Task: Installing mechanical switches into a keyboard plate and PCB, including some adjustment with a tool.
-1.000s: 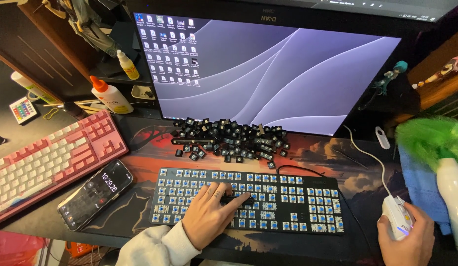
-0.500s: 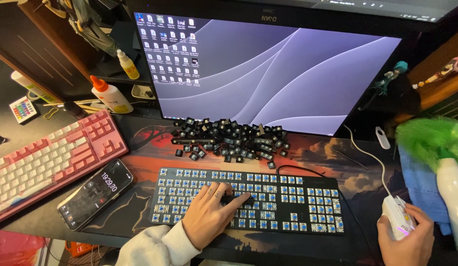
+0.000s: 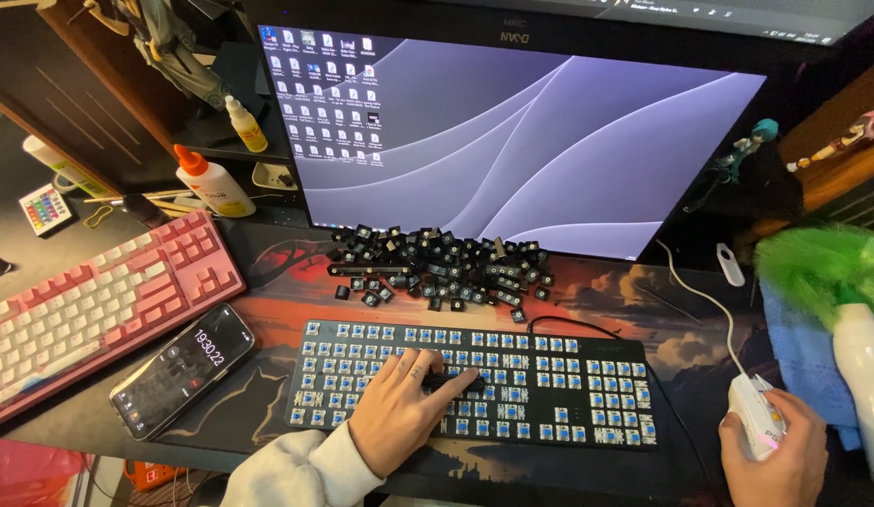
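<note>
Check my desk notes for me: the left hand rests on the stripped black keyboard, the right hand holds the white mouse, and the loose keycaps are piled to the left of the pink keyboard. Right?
Not quite. In the head view the loose keycaps lie heaped behind the stripped black keyboard, under the monitor, to the right of the pink keyboard. The left hand on that keyboard and the right hand on the white mouse are correct.

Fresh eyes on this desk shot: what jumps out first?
The black keyboard at centre front, stripped of its caps so the blue switches show, with the left hand resting on it. Just behind it, a heap of loose black keycaps lies at the foot of the lit monitor. At far right the right hand covers a white mouse; a pink keyboard sits at left.
</note>
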